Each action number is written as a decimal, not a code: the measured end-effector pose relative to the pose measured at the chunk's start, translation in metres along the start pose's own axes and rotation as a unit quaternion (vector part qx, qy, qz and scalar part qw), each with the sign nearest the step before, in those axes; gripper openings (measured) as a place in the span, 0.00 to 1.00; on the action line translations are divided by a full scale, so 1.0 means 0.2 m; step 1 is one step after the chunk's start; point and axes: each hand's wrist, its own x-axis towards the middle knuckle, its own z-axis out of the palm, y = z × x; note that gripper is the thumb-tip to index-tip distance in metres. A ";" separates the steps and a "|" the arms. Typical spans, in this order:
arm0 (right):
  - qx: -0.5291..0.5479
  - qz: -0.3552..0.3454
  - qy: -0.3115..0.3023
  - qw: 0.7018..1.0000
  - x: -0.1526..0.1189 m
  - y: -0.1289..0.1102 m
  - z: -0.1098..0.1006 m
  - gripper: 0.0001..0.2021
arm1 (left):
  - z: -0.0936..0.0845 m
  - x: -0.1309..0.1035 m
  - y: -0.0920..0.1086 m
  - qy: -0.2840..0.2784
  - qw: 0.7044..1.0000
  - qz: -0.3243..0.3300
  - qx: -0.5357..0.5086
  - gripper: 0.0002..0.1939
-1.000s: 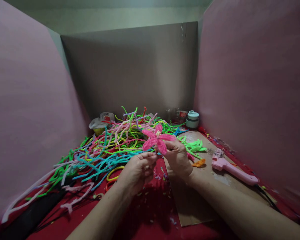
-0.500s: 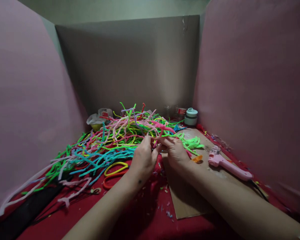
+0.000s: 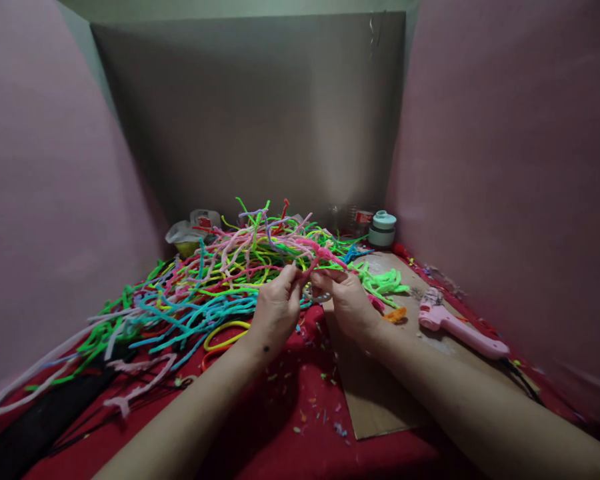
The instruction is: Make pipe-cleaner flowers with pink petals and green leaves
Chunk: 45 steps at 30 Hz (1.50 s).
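Both hands meet at the front of a large pile of coloured pipe cleaners (image 3: 230, 267). My left hand (image 3: 276, 303) is closed in a pinch on a dark pink pipe cleaner (image 3: 310, 268). Close beside it, my right hand (image 3: 351, 301) has thumb and fingers pinched on the same pipe cleaner, whose far part is lost among the pink ones behind. Beneath the fingertips shows a small pale curved thing, too small to name. Partly hidden by my left forearm are scissors with yellow and red handles (image 3: 226, 328).
A pink glue gun (image 3: 460, 330) lies on a cardboard sheet (image 3: 380, 393) at right, near green pipe cleaners (image 3: 385, 283) and an orange piece (image 3: 396, 315). A mint-lidded jar (image 3: 383, 229) stands behind. Scraps dot the red cloth (image 3: 280, 427); pink side walls flank it.
My hands have drawn slightly apart, the left moving leftward and the dark pink pipe cleaner now showing between them. My left forearm covers more of the scissors. The view has shifted slightly.
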 end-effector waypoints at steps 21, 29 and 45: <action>-0.005 0.098 -0.002 0.995 -0.01 0.04 0.00 0.09 | 0.02 -0.01 -0.08 -0.121 0.851 -0.240 -0.451 0.11; 0.040 0.077 -0.023 0.996 0.00 0.06 -0.02 0.08 | -0.04 -0.01 -0.10 -0.207 0.812 -0.254 -0.483 0.11; -0.044 0.065 0.031 0.996 -0.04 0.04 0.00 0.05 | 0.04 -0.05 -0.18 -0.032 0.999 0.021 0.014 0.10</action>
